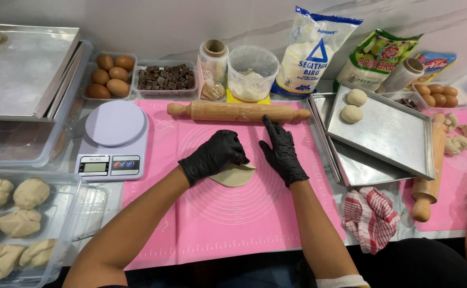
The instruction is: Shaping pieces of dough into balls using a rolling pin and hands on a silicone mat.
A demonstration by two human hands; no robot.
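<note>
Both our gloved hands are at the dough [235, 176]: the left hand [213, 156] lies curled on top of it, pressing rather than pinching, while the right hand [282, 152] rests flat, fingers together, just beside its right edge. We judge the dough soft, light and easily torn, best lifted from under its rim. It sits mid-mat [228, 213]; the rolling pin [238, 112] lies behind it.

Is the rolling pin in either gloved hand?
No: the rolling pin lies on the pink mat; only the right hand fingertip reaches near it.
</note>
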